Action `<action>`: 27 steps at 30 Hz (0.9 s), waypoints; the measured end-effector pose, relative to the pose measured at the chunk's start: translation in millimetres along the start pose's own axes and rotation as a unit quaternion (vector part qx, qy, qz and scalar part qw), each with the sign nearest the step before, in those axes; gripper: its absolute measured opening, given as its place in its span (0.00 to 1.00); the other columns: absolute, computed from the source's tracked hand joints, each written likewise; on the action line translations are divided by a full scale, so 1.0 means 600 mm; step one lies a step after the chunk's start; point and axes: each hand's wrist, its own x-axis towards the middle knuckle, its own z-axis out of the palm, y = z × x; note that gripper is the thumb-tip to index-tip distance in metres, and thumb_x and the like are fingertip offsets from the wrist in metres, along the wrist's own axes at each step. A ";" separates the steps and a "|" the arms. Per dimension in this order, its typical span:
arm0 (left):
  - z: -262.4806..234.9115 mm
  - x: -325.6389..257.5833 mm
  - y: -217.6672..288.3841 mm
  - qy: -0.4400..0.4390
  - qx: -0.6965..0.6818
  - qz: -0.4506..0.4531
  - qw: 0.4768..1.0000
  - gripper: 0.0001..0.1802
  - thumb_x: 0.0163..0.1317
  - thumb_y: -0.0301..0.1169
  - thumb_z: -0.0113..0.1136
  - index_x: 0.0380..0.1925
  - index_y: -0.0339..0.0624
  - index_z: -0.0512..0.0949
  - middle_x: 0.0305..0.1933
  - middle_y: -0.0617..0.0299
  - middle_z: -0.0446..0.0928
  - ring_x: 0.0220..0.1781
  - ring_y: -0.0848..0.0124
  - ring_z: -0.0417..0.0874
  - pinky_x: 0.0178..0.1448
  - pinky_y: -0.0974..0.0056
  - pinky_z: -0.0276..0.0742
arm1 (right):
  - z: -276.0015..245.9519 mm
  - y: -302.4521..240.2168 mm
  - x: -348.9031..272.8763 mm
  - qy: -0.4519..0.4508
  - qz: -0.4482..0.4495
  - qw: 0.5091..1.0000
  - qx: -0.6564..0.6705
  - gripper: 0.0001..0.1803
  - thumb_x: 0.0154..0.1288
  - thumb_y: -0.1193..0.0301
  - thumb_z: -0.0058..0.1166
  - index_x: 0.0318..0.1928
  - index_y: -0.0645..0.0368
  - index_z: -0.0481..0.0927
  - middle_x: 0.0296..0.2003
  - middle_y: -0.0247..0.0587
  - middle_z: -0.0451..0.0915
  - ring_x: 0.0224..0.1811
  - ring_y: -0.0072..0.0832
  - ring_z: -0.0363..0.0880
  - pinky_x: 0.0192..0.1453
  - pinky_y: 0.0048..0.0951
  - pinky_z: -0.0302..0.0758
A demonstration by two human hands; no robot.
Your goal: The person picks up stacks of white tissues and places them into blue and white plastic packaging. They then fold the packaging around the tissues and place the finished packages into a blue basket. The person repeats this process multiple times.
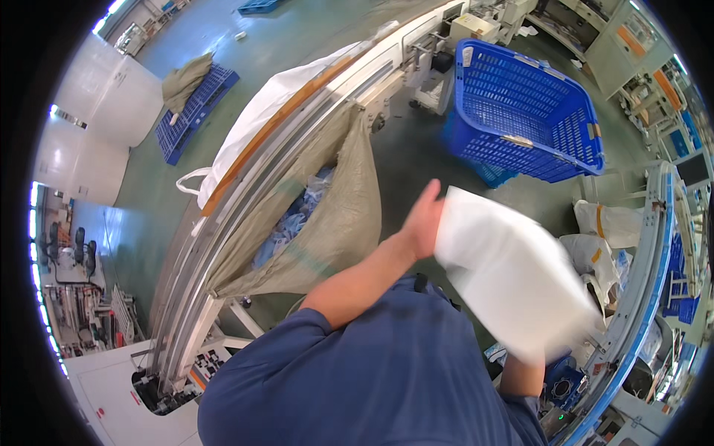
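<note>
Seen from above on a green factory floor: left hand (421,221) raised in front of the chest, thumb up, fingers clamped on the near edge of a white bag (513,275), blurred as though swinging. Hangs in mid-air between the body and the blue plastic crate (524,111), touching neither crate nor floor. Gripped by its edge, probably so that the length can drop free and open out. Right hand (520,360) mostly hidden under the bag's lower end, only the forearm showing below it; fingers out of sight, so impossible to tell whether closed on the material or merely beneath it.

To the left, a woven tan sack (342,215) slung by its mouth from the rail of a long conveyor frame (245,193), held wide that way and showing pale blue pieces (297,215) heaped inside, within easy reach of the left arm. Draped over the far side of the frame, a large white bulk bag (260,111) with an orange strip. Crate tilted on its side beyond, mouth turned to the worker, nothing visible inside. At right, more white sacks (606,223) bunched against a second blue-edged conveyor (654,253). Farther off, a blue pallet (195,111) carrying a folded tan sack.
</note>
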 end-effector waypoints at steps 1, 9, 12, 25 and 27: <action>0.031 -0.011 -0.010 -0.047 0.036 -0.017 0.998 0.41 0.67 0.65 0.34 0.60 0.40 0.71 0.60 0.52 0.75 0.60 0.59 0.75 0.65 0.55 0.67 | -0.068 0.042 0.034 -0.011 -0.007 0.995 -0.095 0.26 0.62 0.68 0.56 0.56 0.73 0.72 0.53 0.48 0.77 0.50 0.34 0.80 0.58 0.32 0.74; -0.004 -0.064 0.080 0.100 0.100 0.145 0.979 0.39 0.70 0.62 0.34 0.64 0.40 0.65 0.64 0.51 0.71 0.66 0.57 0.70 0.68 0.53 0.64 | 0.006 -0.007 0.081 -0.093 0.012 0.970 -0.223 0.32 0.57 0.62 0.67 0.57 0.69 0.72 0.50 0.42 0.80 0.51 0.28 0.79 0.58 0.30 0.72; 0.005 -0.056 0.064 0.071 0.138 0.143 0.978 0.36 0.72 0.59 0.32 0.60 0.39 0.70 0.60 0.54 0.75 0.60 0.64 0.75 0.65 0.60 0.67 | 0.024 0.005 0.087 -0.139 0.009 0.963 -0.231 0.35 0.55 0.61 0.69 0.58 0.68 0.72 0.51 0.42 0.80 0.53 0.29 0.78 0.59 0.31 0.72; 0.087 -0.124 0.088 0.078 0.435 0.379 0.813 0.33 0.77 0.50 0.29 0.59 0.31 0.69 0.55 0.55 0.76 0.56 0.70 0.76 0.62 0.65 0.69 | 0.073 0.035 0.112 -0.190 -0.027 0.943 -0.272 0.37 0.50 0.69 0.73 0.59 0.67 0.70 0.51 0.40 0.79 0.54 0.29 0.77 0.59 0.31 0.72; 0.088 -0.125 0.089 0.078 0.431 0.392 0.809 0.32 0.77 0.50 0.30 0.58 0.31 0.70 0.55 0.56 0.76 0.55 0.70 0.76 0.62 0.65 0.69 | 0.077 0.035 0.112 -0.188 -0.034 0.939 -0.286 0.37 0.49 0.69 0.74 0.59 0.66 0.70 0.50 0.40 0.79 0.54 0.29 0.76 0.59 0.31 0.72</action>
